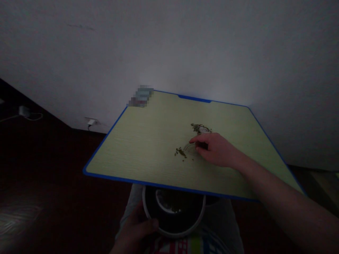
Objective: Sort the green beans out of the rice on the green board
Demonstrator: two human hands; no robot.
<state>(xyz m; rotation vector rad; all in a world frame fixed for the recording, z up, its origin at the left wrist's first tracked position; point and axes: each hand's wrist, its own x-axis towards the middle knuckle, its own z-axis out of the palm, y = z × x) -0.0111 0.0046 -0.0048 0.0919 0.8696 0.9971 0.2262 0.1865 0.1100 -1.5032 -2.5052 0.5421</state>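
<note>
My right hand [218,150] is over the middle of the pale table, palm down, index finger and thumb apart. Beside the fingertips shows a faint, see-through curved outline [188,147]; I cannot make out what it is. A small scatter of greenish, bean-like grains [181,152] lies to the left of the fingers, and a larger pile of grains [199,128] just beyond the hand, with a pale patch in it. My left hand [140,227] grips the side of a dark bowl with a light rim [182,234] on my lap. Greenish contents [174,201] show dimly inside the bowl.
The folding table [148,141] has a blue edge and stands against a grey wall [169,46]. A blurred-out object [141,97] sits on its far left corner. A white plug [92,122] is in the wall at left. The floor [53,183] is dark.
</note>
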